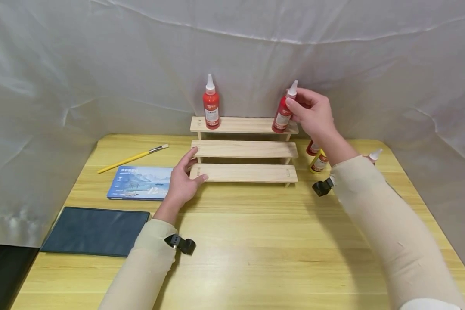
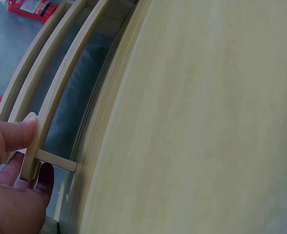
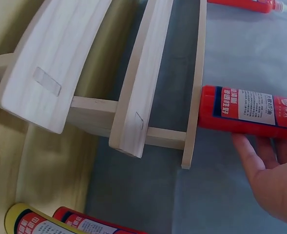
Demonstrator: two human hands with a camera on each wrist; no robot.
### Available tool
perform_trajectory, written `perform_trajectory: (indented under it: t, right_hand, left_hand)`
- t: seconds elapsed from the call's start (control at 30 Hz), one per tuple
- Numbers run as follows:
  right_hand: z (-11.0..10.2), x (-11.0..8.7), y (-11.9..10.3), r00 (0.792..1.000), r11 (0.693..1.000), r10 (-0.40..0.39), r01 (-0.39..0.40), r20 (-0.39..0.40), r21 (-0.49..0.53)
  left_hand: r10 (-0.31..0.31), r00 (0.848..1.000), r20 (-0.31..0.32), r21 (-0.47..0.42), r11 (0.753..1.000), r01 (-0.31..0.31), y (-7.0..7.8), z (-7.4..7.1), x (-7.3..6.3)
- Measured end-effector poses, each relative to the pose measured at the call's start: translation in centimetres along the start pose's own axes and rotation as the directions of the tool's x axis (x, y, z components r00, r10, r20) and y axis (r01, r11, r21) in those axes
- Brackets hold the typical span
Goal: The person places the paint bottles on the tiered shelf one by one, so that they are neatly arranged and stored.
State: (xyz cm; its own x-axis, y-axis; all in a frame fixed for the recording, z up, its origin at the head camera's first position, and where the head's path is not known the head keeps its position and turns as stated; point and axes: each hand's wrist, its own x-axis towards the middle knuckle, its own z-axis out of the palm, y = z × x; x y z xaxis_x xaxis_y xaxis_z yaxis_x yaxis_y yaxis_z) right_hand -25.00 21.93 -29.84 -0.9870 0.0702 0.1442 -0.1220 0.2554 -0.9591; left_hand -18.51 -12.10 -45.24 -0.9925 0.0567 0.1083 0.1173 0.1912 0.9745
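Note:
A three-tier wooden display rack [image 1: 244, 149] stands toward the back of the table. My left hand [image 1: 183, 181] grips its left end, thumb on the lowest shelf; in the left wrist view the thumb and fingers [image 2: 16, 173] close around that shelf's end. My right hand [image 1: 314, 110] holds a red squeeze bottle [image 1: 282, 115] with a pointed white nozzle near its neck. Its base meets the right end of the top shelf, and it leans slightly in the head view. Another red squeeze bottle [image 1: 211, 107] stands upright on the left of that shelf.
Right of the rack are a yellow bottle [image 1: 318, 162] and a red bottle [image 1: 312, 148]; a white nozzle [image 1: 375, 154] shows past the right sleeve. At left lie a paintbrush [image 1: 133, 158], a blue box [image 1: 139, 183] and a dark flat panel [image 1: 97, 231]. Grey cloth [image 1: 139, 64] hangs behind.

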Motion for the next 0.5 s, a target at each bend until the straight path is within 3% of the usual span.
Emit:
perform_trajectory:
  t: [0.27,0.5]
  right_hand:
    - [0.5,0.68,-0.19,1.0,0.999,0.028,-0.029,-0.005,-0.045]
    - [0.64,0.73,0.29,0.996,1.0,0.02,-0.021,-0.083,-0.02]
  left_hand:
    - [-0.005,1.0,-0.003,0.015,1.0,0.005,0.06,-0.06,0.05]
    - [-0.004,1.0,-0.005,0.016,1.0,0.004,0.26,-0.02,-0.01]
